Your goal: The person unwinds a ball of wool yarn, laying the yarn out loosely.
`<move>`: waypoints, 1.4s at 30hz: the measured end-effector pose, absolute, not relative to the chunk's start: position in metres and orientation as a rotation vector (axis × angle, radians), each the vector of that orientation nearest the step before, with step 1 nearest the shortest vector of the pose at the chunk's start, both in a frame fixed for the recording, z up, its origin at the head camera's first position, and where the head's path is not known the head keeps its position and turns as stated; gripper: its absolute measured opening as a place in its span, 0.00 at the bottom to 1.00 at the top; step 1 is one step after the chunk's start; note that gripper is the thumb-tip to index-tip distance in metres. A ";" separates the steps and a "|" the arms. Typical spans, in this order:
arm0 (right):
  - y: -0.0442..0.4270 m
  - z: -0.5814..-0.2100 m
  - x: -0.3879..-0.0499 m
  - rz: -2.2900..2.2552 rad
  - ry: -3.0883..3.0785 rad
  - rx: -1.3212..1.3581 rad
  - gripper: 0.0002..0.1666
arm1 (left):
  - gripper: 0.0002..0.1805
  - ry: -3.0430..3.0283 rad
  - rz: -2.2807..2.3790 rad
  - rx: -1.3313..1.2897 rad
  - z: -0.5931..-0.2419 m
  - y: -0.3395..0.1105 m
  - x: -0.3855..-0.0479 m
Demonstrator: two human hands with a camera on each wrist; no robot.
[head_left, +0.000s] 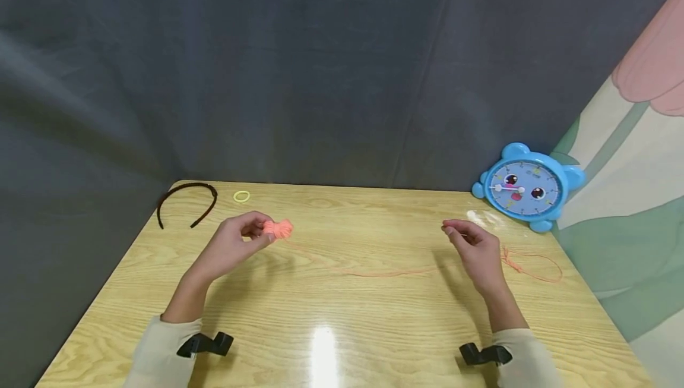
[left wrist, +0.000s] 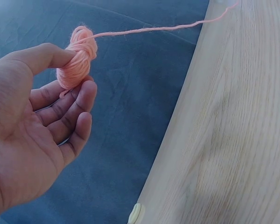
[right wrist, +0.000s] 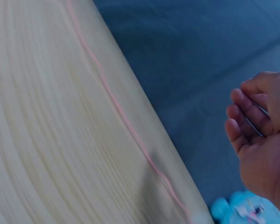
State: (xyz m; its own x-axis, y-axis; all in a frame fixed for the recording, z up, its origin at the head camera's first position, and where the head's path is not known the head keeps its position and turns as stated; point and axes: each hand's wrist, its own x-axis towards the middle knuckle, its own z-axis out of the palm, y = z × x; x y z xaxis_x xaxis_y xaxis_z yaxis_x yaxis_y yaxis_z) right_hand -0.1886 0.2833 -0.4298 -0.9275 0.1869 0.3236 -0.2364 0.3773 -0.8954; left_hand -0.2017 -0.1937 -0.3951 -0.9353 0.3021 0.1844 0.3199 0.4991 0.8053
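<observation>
My left hand pinches a small wound bundle of peach-pink yarn between thumb and fingertips, above the table's left half. One strand leaves the bundle and runs rightward along the tabletop. Above the right half, my right hand has its thumb and forefinger tips together, the other fingers bent. Whether anything thin lies between those fingertips I cannot tell. The strand passes on the table apart from this hand in the right wrist view. Beside the right wrist lies a loose tangle of the same yarn with a loop.
A dark headband lies at the table's back left corner, with a pale yellow ring near it. At the back right leans a blue animal-shaped toy clock. A dark curtain hangs behind the wooden table.
</observation>
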 end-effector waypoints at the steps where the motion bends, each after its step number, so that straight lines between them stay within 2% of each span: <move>1: 0.275 -0.431 -0.190 1.595 -2.269 0.066 0.18 | 0.12 -2.705 -1.464 -0.560 -0.396 -0.193 -0.202; 16: 0.173 -0.443 -0.203 1.782 -2.295 0.474 0.09 | 0.11 -2.709 -1.467 -0.573 -0.400 -0.188 -0.201; 31: 0.115 -0.447 -0.204 1.918 -2.299 0.590 0.11 | 0.15 -2.709 -1.479 -0.582 -0.400 -0.184 -0.203; 42: 0.083 -0.450 -0.196 1.963 -2.291 0.825 0.11 | 0.15 -2.649 -1.670 -0.607 -0.404 -0.175 -0.203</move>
State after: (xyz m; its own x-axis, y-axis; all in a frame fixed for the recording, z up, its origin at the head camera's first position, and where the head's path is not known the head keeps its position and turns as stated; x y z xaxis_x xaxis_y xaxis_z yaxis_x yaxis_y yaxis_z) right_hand -0.1958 0.0830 -0.4501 -0.8606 -0.3776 0.3418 -0.3956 0.0730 -0.9155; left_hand -0.2030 -0.1753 -0.4040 -0.9264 0.3410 0.1594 0.2908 0.3795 0.8783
